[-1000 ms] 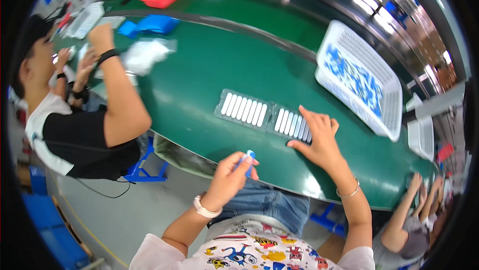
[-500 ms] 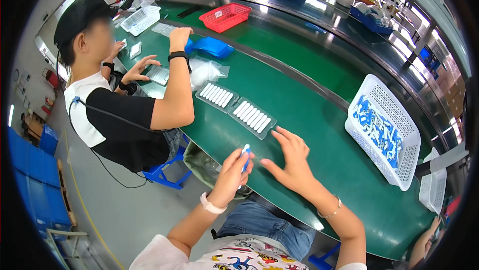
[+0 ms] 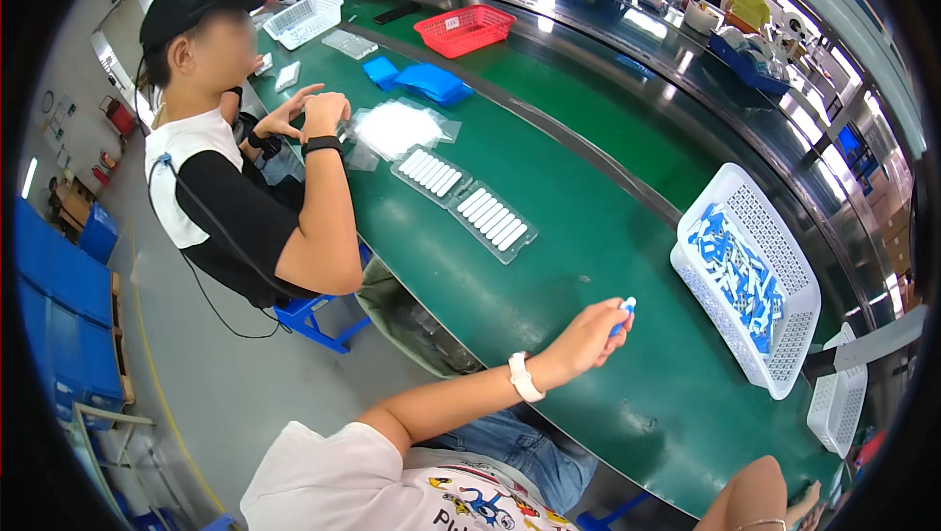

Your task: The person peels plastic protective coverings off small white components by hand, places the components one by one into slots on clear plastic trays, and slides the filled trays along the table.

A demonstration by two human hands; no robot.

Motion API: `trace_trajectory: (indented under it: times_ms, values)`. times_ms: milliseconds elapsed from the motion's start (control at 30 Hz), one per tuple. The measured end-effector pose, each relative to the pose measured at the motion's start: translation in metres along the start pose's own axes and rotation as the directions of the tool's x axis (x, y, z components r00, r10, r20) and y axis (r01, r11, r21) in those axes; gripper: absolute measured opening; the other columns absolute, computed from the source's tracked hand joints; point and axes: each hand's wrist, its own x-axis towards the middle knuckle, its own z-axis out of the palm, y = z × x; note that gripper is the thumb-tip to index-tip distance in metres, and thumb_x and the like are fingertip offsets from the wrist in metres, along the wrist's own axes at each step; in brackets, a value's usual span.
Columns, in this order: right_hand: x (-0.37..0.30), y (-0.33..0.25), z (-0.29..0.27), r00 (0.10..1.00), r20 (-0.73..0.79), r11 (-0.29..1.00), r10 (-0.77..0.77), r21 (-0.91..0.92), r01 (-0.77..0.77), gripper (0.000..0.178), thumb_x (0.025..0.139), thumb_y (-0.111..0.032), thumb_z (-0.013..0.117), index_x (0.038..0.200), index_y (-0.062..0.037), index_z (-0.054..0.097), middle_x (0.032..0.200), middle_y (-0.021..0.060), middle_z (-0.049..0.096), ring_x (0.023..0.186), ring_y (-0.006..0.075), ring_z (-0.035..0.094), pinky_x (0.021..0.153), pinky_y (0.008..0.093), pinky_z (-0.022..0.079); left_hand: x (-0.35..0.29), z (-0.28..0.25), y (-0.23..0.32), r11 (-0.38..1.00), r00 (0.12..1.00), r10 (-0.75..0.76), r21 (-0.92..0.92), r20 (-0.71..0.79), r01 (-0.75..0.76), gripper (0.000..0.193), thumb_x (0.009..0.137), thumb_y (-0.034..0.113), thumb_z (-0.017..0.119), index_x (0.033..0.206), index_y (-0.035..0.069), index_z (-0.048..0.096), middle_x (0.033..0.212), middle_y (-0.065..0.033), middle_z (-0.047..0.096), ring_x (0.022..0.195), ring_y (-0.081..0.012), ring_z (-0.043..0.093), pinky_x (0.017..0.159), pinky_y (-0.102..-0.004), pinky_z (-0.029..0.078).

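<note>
My left hand is closed round a slim blue-and-white plastic piece. Its rounded white end sticks out past the thumb, above the green tabletop. Of my right side only a bent bit of arm with a thin bracelet shows at the lower edge; the hand itself is out of the picture. Beyond my left hand lie two clear blister trays, a nearer one and a farther one, each with a row of white sticks. A white basket on the right holds many blue-and-white pieces.
A co-worker sits at left, hands together over the table. Near them lie clear plastic bags, blue packets, a red basket and a white basket. Another basket and another person's hand are at lower right.
My left hand has moved right with the blue-and-white piece. My right hand has left its place beside it and gone out of view at the lower right. The co-worker's hands have come together.
</note>
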Motion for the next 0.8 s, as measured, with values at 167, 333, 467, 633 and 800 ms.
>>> trace_trajectory:
  times_ms: [167,333,467,633,800]
  values:
    - [0.001,0.069,-0.043,0.997,0.06,0.975,0.043,0.213,-0.055,0.031,0.089,-0.022,0.054,0.109,0.0021,0.055,0.11,0.0165,0.059,0.091,0.0227,0.058,0.083,0.0345,0.047,-0.021,0.01,-0.005,1.0,1.0,0.011,-0.007,0.015,-0.011,0.02,0.096,0.025,0.038,0.086,0.009,0.045,0.063,0.0039,0.038,0.048,-0.0029,0.027,0.041,-0.0197,0.021]
    - [0.011,0.117,-0.107,0.992,0.112,0.932,0.065,0.349,-0.1,0.032,0.089,-0.023,0.053,0.109,0.0019,0.055,0.109,0.0168,0.06,0.09,0.0224,0.058,0.082,0.0348,0.047,-0.04,0.007,-0.001,0.999,0.999,0.054,-0.009,0.008,-0.054,0.019,0.096,0.024,0.038,0.086,0.009,0.045,0.063,0.0039,0.038,0.047,-0.0028,0.027,0.041,-0.0197,0.021]
    - [0.028,0.157,-0.165,0.98,0.175,0.882,0.096,0.441,-0.165,0.033,0.09,-0.024,0.052,0.109,0.0018,0.055,0.107,0.0171,0.06,0.09,0.0222,0.058,0.082,0.035,0.048,-0.06,0.009,0.002,0.998,0.998,0.055,-0.004,0.001,-0.055,0.019,0.096,0.023,0.038,0.087,0.009,0.045,0.064,0.0033,0.039,0.047,-0.0032,0.027,0.04,-0.0195,0.021]
    - [0.059,0.178,-0.256,0.958,0.25,0.83,0.143,0.497,-0.254,0.034,0.09,-0.025,0.051,0.11,0.0016,0.056,0.106,0.0175,0.061,0.089,0.022,0.058,0.082,0.0352,0.048,-0.077,0.007,-0.002,0.998,0.999,0.04,0.054,0.013,-0.04,0.02,0.097,0.024,0.038,0.088,0.009,0.047,0.064,0.0031,0.04,0.049,-0.0032,0.028,0.041,-0.0191,0.022]
    - [0.092,0.176,-0.224,0.935,0.317,0.737,0.157,0.592,-0.324,0.035,0.09,-0.027,0.05,0.11,0.0014,0.056,0.105,0.0179,0.061,0.088,0.0217,0.059,0.081,0.0355,0.048,-0.091,-0.006,0.005,0.996,0.997,0.071,0.048,0.004,-0.071,0.02,0.099,0.023,0.037,0.092,0.008,0.048,0.067,0.0019,0.041,0.049,-0.0029,0.028,0.042,-0.0184,0.022]
